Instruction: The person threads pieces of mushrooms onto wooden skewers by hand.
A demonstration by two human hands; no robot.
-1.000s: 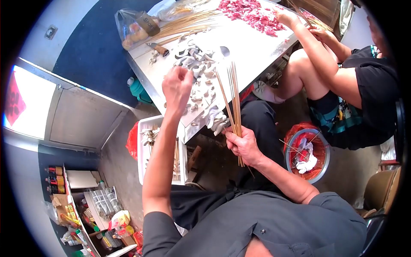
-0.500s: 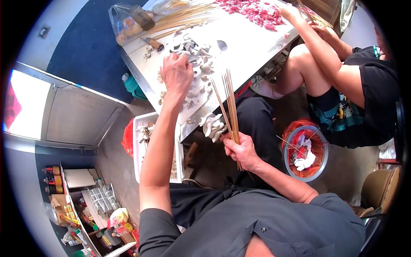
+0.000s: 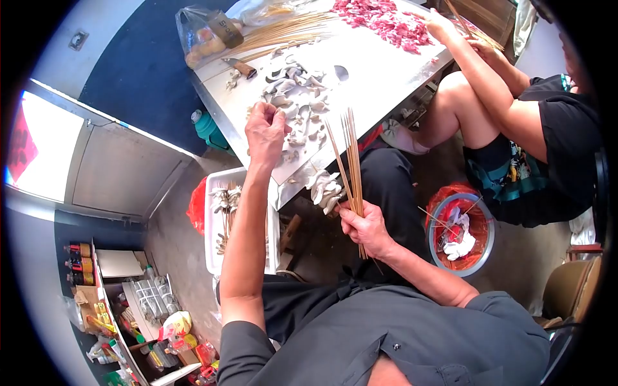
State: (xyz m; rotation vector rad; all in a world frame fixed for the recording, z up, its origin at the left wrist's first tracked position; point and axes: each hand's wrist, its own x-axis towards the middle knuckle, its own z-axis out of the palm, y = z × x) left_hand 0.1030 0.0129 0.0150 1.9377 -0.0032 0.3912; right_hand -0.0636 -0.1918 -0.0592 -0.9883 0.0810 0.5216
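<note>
My left hand (image 3: 265,134) is over the near left part of the white table (image 3: 393,76), beside scattered grey-white mushroom-like pieces (image 3: 298,90). Its fingers are pressed together, and what lies between them is too small to make out. Off the table's near corner, my right hand (image 3: 365,228) is closed around a bundle of thin wooden skewers (image 3: 353,164), whose upper ends fan out slightly. A skewer threaded with bunched pale pieces (image 3: 324,189) sticks out on the left side of that hand.
A knife (image 3: 240,67), a bag (image 3: 201,38), loose skewers (image 3: 283,33) and red meat pieces (image 3: 386,22) are on the table. A white tray (image 3: 210,238) holds loaded skewers. At right are another person's arm (image 3: 492,96) and a lined bucket (image 3: 438,254).
My left hand went forward to the pieces and has drawn back toward me, fingers pinched. My right hand keeps its hold on the skewers, nearly in place. The view has shifted slightly.
</note>
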